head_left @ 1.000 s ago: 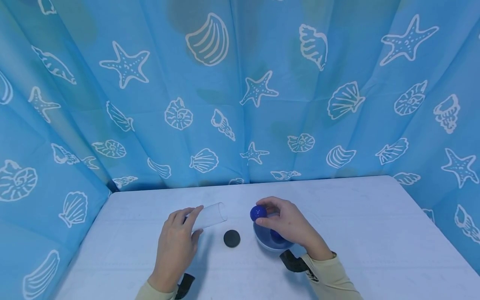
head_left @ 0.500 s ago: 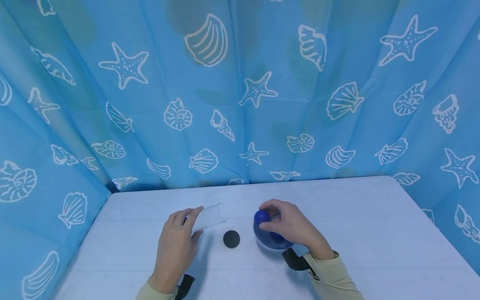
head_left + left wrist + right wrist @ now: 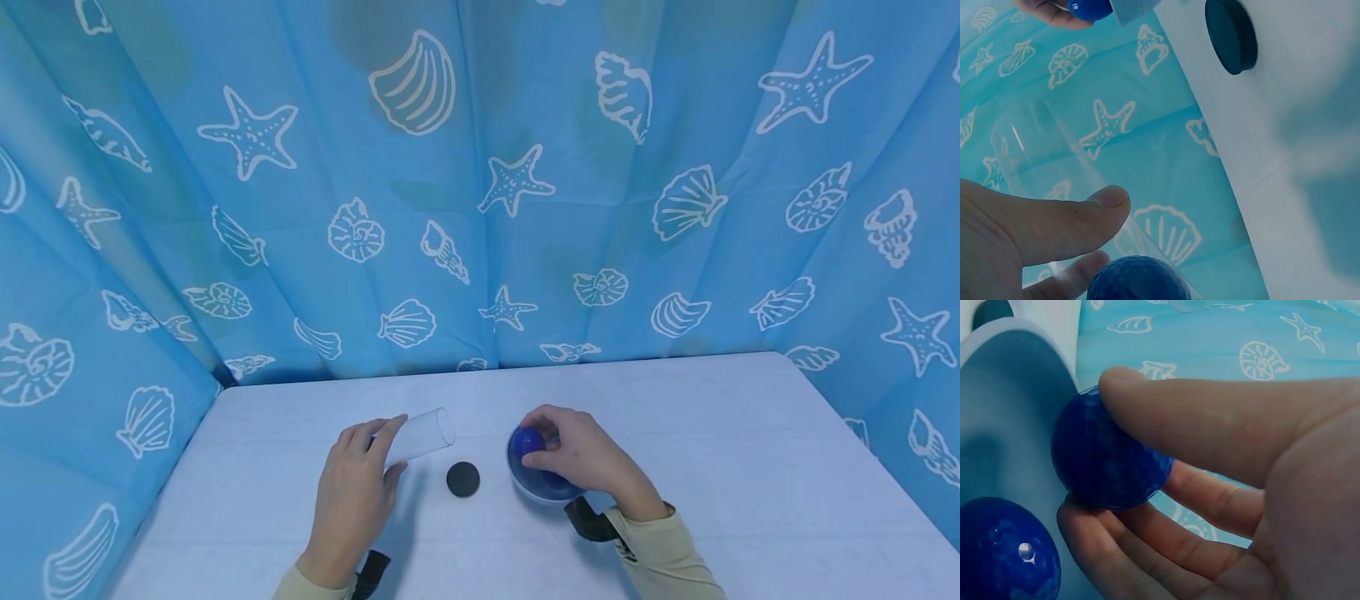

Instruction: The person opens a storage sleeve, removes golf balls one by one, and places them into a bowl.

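My left hand [image 3: 354, 487] grips a clear tube [image 3: 422, 435] tilted on its side, its open end toward the right. Inside the tube's lower end a blue golf ball [image 3: 1140, 281] shows in the left wrist view. With thumb and fingertips my right hand [image 3: 581, 450] pinches another dimpled blue golf ball [image 3: 1110, 450] at the inner far side of a blue-grey bowl [image 3: 1013, 381]. A further blue ball [image 3: 1007, 553] lies in that bowl, mostly hidden by the hand in the head view.
Between the tube and the bowl a round black lid [image 3: 462, 479] lies on the white table [image 3: 712, 433]. Behind the table hangs a blue curtain [image 3: 480, 250] with a white shell and starfish print.
My right hand has lowered the blue golf ball from above the bowl's far rim down into the bowl. The left hand and tube have stayed in place.
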`<state>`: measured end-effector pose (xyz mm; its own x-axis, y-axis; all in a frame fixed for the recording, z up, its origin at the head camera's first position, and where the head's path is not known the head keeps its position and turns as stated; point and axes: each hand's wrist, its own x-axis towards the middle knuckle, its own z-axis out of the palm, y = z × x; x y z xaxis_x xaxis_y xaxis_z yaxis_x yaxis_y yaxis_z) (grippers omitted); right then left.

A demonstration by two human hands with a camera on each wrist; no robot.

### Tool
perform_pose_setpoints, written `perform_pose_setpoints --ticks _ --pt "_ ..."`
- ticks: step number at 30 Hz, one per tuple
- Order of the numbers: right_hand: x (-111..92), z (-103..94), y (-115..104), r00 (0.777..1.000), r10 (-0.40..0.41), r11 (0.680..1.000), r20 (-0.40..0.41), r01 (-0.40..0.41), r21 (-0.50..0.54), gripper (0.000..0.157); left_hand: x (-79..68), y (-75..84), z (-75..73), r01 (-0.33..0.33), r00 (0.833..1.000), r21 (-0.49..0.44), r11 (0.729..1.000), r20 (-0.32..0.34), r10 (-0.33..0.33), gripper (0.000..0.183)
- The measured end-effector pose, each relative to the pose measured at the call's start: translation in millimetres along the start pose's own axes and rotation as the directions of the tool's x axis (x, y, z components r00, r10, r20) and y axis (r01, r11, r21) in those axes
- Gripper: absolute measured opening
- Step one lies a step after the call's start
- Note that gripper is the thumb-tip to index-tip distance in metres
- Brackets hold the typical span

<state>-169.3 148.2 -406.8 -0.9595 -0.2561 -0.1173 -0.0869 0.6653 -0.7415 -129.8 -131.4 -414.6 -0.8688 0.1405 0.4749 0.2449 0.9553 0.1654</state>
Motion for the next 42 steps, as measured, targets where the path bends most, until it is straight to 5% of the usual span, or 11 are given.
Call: perform_pose_setpoints --ticks 42 --pt "6 18.8 3 1.0 0.023 0.986 0.001 -0.022 -0.168 0.041 -1.5 4.1 1.6 -0.002 1.0 -0.002 1.0 0.011 0.002 0.066"
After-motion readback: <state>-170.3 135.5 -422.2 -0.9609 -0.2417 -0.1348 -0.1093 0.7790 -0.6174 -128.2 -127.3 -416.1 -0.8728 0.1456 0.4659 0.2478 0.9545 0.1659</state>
